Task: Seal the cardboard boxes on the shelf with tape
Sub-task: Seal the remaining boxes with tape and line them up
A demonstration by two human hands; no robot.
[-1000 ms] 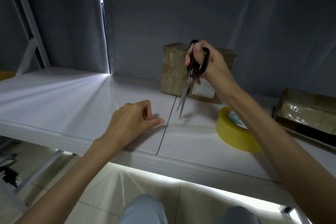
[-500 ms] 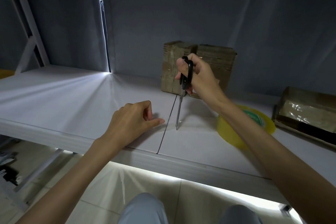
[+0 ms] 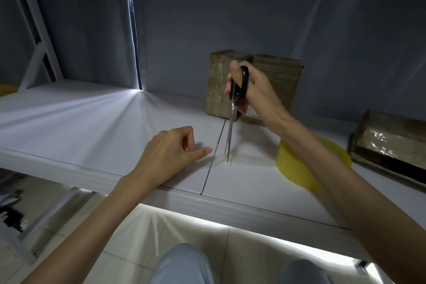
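Note:
My right hand [image 3: 255, 92] grips black-handled scissors [image 3: 232, 117], blades pointing down with the tips close to the white shelf [image 3: 80, 122]. Behind that hand a taped cardboard box [image 3: 276, 74] stands against the grey back wall. A yellow roll of tape [image 3: 297, 168] lies on the shelf under my right forearm, partly hidden by it. My left hand [image 3: 170, 154] rests on the shelf near its front edge with fingers curled and the thumb stretched toward the seam; it holds nothing that I can see.
A second, flatter cardboard box [image 3: 389, 145] with shiny tape on top lies at the far right. A dark seam [image 3: 212, 161] runs across the shelf boards. White shelf struts [image 3: 34, 37] stand at the left. Tiled floor and my knees show below.
My right hand has lowered the scissors and swung them leftward, from in front of the box top down to the shelf, blades now vertical. The left hand has stayed put.

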